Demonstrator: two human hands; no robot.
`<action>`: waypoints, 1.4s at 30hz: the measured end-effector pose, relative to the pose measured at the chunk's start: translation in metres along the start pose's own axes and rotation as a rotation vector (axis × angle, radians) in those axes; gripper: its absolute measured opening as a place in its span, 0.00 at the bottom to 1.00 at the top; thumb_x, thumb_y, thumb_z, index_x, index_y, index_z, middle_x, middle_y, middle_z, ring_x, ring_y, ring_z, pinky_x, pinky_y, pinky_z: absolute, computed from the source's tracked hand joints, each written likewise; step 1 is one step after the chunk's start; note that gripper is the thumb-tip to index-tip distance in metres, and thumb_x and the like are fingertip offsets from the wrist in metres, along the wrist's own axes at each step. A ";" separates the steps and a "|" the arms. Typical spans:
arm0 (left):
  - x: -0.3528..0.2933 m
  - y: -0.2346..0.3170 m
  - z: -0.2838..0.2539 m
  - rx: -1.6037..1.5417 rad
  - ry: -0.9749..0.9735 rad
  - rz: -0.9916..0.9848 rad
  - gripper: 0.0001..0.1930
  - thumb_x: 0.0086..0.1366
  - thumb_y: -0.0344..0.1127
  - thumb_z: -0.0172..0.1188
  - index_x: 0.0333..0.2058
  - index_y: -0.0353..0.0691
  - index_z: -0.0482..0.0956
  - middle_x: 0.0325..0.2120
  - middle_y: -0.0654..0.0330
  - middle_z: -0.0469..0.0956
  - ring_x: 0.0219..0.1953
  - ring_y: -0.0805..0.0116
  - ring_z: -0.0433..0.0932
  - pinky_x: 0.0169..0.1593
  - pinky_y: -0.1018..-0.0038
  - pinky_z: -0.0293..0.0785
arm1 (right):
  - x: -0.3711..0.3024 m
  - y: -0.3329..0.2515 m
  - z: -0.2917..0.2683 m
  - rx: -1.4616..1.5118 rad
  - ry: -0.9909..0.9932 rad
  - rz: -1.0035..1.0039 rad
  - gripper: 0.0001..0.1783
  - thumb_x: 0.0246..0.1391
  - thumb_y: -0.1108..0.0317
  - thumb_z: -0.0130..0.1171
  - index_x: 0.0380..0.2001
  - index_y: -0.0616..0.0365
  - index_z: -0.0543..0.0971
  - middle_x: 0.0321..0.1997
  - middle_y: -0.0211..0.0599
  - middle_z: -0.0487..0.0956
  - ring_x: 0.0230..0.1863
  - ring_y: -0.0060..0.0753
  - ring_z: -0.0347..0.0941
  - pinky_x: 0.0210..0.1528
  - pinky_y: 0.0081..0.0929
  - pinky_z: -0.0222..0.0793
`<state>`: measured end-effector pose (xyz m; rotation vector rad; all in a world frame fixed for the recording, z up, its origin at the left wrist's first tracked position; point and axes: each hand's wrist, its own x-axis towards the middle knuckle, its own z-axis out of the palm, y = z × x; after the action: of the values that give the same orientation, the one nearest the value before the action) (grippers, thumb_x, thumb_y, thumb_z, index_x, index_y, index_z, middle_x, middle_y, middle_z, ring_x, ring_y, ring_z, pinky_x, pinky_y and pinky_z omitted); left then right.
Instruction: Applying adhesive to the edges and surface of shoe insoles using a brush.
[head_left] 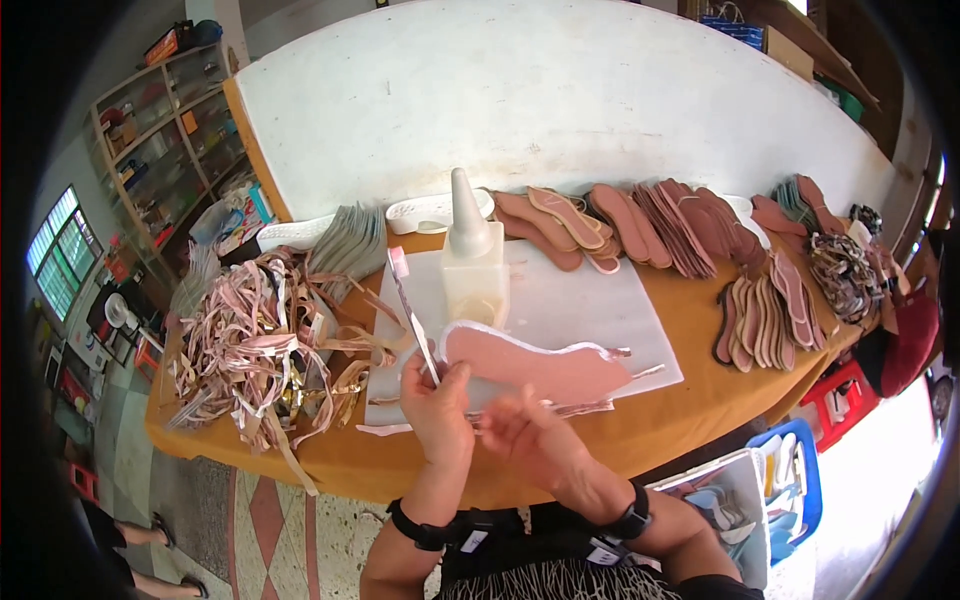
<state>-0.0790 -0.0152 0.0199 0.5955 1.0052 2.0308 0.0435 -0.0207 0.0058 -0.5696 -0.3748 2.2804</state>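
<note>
My left hand (438, 410) is closed round the lower handle of a toothbrush (412, 315), its pinkish bristle head pointing up and away. Beside it, my right hand (540, 440) is loosely bent with the fingers apart; I see nothing in it. Just beyond both hands lies a pink insole (540, 368) with a white, glue-like band along its far edge. Thin pinkish strips (585, 407) lie at its near edge and right end. Behind the insole stands a translucent glue bottle (475, 275) with a tall cone nozzle, on a pale sheet (640, 340).
A tangled heap of pinkish strips (255, 345) covers the table's left side. Stacked insoles (630, 225) line the back and right of the orange-brown tablecloth (690, 410). White soles (430, 212) lie by the white board (550, 100). Bins (790, 480) stand at the lower right.
</note>
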 end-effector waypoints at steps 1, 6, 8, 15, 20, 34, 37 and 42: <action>0.006 0.005 -0.001 0.029 -0.024 0.030 0.21 0.47 0.20 0.59 0.42 0.35 0.68 0.23 0.68 0.69 0.19 0.84 0.63 0.20 0.87 0.56 | -0.008 -0.001 0.003 0.025 -0.088 -0.001 0.10 0.50 0.65 0.58 0.35 0.54 0.74 0.34 0.29 0.75 0.36 0.28 0.71 0.41 0.24 0.69; 0.026 0.034 -0.007 0.163 -0.153 0.112 0.21 0.45 0.20 0.60 0.41 0.36 0.68 0.19 0.71 0.67 0.15 0.85 0.59 0.17 0.87 0.52 | -0.039 -0.042 0.011 -1.412 -0.124 -0.767 0.17 0.46 0.63 0.61 0.39 0.59 0.74 0.37 0.35 0.74 0.40 0.29 0.71 0.45 0.26 0.66; 0.028 0.043 -0.006 0.215 -0.179 0.086 0.23 0.47 0.18 0.56 0.45 0.35 0.68 0.27 0.65 0.73 0.26 0.81 0.71 0.26 0.88 0.63 | -0.027 -0.072 0.014 -1.596 -0.072 -0.915 0.19 0.43 0.62 0.63 0.38 0.61 0.74 0.37 0.35 0.75 0.39 0.27 0.71 0.44 0.25 0.66; 0.018 0.046 0.015 0.247 -0.381 -0.021 0.25 0.46 0.20 0.59 0.47 0.37 0.67 0.25 0.65 0.73 0.22 0.82 0.68 0.21 0.87 0.60 | 0.001 -0.115 0.008 -1.727 -0.273 -0.070 0.18 0.37 0.64 0.67 0.31 0.64 0.77 0.27 0.30 0.75 0.31 0.19 0.68 0.34 0.19 0.63; 0.020 0.040 0.003 0.429 -0.352 0.166 0.24 0.56 0.24 0.54 0.53 0.34 0.62 0.25 0.63 0.72 0.27 0.80 0.69 0.32 0.85 0.65 | -0.002 -0.102 -0.016 -1.344 -0.078 -0.106 0.09 0.39 0.74 0.63 0.28 0.64 0.79 0.27 0.29 0.78 0.29 0.18 0.70 0.33 0.17 0.65; 0.000 0.002 -0.003 0.831 -0.589 0.627 0.15 0.57 0.26 0.54 0.45 0.38 0.72 0.19 0.59 0.68 0.20 0.70 0.66 0.27 0.77 0.64 | -0.025 -0.091 -0.039 -0.823 -0.062 -0.277 0.14 0.41 0.80 0.57 0.36 0.67 0.77 0.35 0.36 0.77 0.36 0.26 0.72 0.42 0.23 0.66; -0.002 0.001 0.002 0.911 -0.615 0.650 0.16 0.57 0.25 0.54 0.45 0.39 0.72 0.19 0.57 0.69 0.20 0.66 0.67 0.27 0.76 0.65 | -0.028 -0.090 -0.040 -0.784 -0.058 -0.292 0.13 0.41 0.81 0.56 0.35 0.67 0.77 0.34 0.36 0.77 0.36 0.26 0.72 0.42 0.22 0.66; -0.011 -0.003 0.001 0.905 -0.645 0.642 0.16 0.57 0.25 0.53 0.46 0.40 0.72 0.20 0.54 0.69 0.21 0.61 0.69 0.28 0.72 0.66 | -0.027 -0.087 -0.044 -0.741 -0.034 -0.334 0.13 0.42 0.81 0.56 0.35 0.68 0.77 0.33 0.36 0.77 0.35 0.27 0.72 0.41 0.23 0.67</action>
<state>-0.0704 -0.0229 0.0175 2.1095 1.3848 1.5406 0.1342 0.0235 0.0123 -0.7559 -1.2556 1.7872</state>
